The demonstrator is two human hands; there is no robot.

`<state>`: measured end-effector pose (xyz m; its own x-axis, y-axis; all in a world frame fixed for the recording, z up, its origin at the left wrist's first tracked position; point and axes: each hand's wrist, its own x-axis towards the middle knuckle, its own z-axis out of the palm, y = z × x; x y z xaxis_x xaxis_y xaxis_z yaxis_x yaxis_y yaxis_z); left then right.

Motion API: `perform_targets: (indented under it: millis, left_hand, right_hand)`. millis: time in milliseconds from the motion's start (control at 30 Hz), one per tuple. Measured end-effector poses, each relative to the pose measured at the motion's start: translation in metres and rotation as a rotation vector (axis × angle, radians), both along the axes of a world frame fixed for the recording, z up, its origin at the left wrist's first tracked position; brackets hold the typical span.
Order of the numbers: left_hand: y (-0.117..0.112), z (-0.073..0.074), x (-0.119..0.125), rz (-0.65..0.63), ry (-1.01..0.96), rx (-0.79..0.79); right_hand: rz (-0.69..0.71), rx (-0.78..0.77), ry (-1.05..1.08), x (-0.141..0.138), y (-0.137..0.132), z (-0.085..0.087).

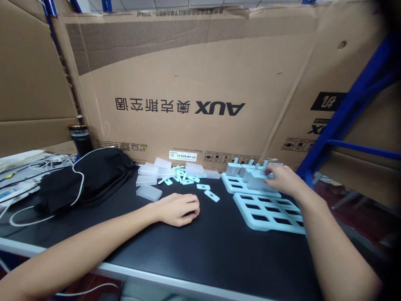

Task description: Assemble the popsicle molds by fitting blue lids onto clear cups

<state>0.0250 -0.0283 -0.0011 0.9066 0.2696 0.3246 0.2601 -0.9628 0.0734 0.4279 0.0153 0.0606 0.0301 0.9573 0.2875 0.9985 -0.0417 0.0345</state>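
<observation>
My right hand (283,179) is closed on an ice-pop mold at the right end of the far light-blue rack (230,184); the fingers partly hide it. Beside it, several ice-pop molds (233,168) with upright stick handles stand in that rack. A second light-blue rack (250,217), with bare rectangular slots, lies nearer me, and my right forearm covers its right edge. My left hand (180,209) rests on the black table with its fingers curled in, and nothing shows in it. Near it are translucent mold cups (149,192) and flat light-blue stick pieces (212,195).
A pile of small light-blue sticks (179,173) lies among more translucent cups at the back. On the left are a black bag (103,175), white cables and a dark tumbler (80,140). A large cardboard panel (188,79) walls the back; a blue metal frame (354,108) stands right.
</observation>
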Motion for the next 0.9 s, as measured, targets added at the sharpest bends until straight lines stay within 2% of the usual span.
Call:
perform_targets:
  millis: [200, 333, 433, 567, 700, 800, 900]
  left_hand:
    - [0.000, 0.001, 0.001, -0.005, 0.016, 0.075]
    - [0.000, 0.000, 0.001, -0.011, 0.027, 0.113]
    - [0.000, 0.001, 0.001, -0.015, 0.027, 0.113]
    - [0.000, 0.001, 0.000, -0.033, 0.015, 0.115]
    - [0.000, -0.002, 0.002, -0.040, 0.030, 0.183]
    - [0.001, 0.000, 0.004, 0.065, 0.062, 0.328]
    - [0.007, 0.017, -0.006, 0.276, 0.046, 0.427]
  right_hand:
    - [-0.123, 0.032, 0.090, -0.019, -0.015, 0.013]
    - [-0.204, 0.058, 0.051, -0.039, -0.028, 0.023]
    - [-0.182, -0.010, 0.001, -0.043, -0.027, 0.022]
    - [-0.136, -0.121, -0.008, -0.035, -0.016, 0.016]
    - [-0.138, -0.141, 0.021, -0.030, -0.010, 0.013]
    - [-0.155, -0.141, 0.015, -0.035, -0.011, 0.015]
    - [-0.173, -0.119, 0.011, -0.041, -0.013, 0.016]
